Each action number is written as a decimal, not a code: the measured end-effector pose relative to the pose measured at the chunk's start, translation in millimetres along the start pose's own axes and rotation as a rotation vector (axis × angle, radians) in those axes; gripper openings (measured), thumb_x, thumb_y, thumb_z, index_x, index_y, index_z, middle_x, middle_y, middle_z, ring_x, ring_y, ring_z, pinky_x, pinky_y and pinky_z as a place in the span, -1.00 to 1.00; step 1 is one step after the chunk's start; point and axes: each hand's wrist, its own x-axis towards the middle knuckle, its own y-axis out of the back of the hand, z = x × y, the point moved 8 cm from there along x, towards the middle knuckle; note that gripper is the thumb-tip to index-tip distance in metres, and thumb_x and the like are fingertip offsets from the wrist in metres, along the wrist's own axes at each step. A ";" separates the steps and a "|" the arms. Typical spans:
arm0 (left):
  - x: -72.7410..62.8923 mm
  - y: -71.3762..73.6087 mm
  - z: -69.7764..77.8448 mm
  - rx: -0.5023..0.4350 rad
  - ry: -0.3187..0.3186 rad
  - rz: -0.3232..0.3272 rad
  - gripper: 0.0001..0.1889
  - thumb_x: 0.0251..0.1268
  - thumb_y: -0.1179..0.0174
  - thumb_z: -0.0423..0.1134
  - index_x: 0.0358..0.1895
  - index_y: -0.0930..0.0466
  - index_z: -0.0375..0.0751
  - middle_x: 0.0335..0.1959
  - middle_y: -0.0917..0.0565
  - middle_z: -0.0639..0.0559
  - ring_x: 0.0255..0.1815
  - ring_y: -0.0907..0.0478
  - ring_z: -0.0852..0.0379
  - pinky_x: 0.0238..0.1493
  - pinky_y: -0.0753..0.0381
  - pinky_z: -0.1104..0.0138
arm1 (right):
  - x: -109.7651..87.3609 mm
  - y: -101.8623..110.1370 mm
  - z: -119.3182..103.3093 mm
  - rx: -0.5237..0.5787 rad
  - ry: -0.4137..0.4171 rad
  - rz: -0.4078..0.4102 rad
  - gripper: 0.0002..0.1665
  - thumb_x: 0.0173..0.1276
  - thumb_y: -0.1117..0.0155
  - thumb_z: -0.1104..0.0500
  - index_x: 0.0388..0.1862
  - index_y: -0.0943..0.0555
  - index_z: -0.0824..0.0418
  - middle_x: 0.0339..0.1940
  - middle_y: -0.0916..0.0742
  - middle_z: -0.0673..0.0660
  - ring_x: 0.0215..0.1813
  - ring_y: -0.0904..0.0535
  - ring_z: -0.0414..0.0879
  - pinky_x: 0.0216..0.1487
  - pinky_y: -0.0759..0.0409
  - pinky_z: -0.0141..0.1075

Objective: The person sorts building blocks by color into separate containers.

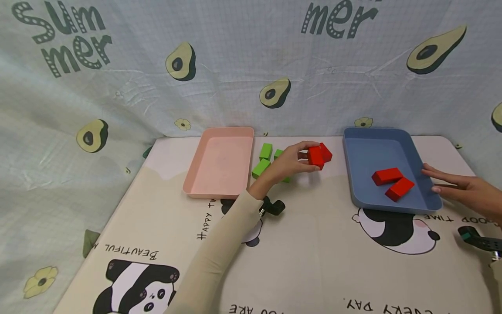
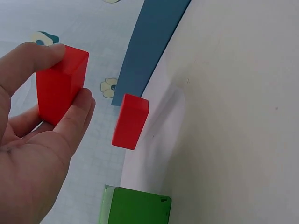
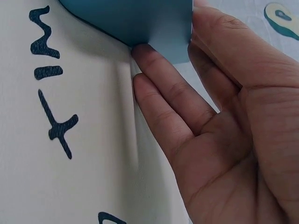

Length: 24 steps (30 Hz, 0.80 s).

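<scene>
At the far middle of the cream printed table (image 1: pixel 306 244), one left hand (image 1: pixel 289 162), beige-sleeved, thumb and fingers pinching a single block between them. Held item: one bright red, smooth-faced rectangular block (image 1: pixel 315 157), apparently wood or hard plastic, seemingly raised off the tabletop. Handling, by my estimate: light, stiff, hardly fragile, perhaps a little slick; best taken across two opposite long sides, near the middle. Direction: its visible face runs from the far side toward the person, near end slightly rightward; foreshortened, so I cannot fix the true long axis. Just right and partly hidden behind it: a second red rectangular block (image 2: pixel 130 122), apart from the held one, its long axis seeming to run toward the blue tray. Left, partly masked by the hand: at least four bright green rectangular blocks (image 1: pixel 266 151). Farther left: one shallow pale-pink tray (image 1: pixel 223 165), rounded corners. Well to the right: one shallow slate-blue tray (image 1: pixel 376 150), containing two red rectangular blocks (image 1: pixel 399 189) set at differing angles, near ends close together. At its right edge: one right hand (image 1: pixel 468 191), fingers nearly straight, tips touching the tray's side.
</scene>
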 end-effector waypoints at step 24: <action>4.2 -28.5 13.0 0.004 -0.116 -0.085 -0.38 0.16 -0.38 -0.53 0.34 -0.49 -0.30 0.22 -0.54 -0.13 0.09 -0.57 0.09 0.14 -0.65 0.37 | 1.5 1.3 3.7 -0.012 0.001 0.012 -0.17 0.61 -0.06 -0.16 0.69 0.04 -0.14 0.49 0.12 -0.57 0.58 0.49 0.42 0.28 0.37 0.62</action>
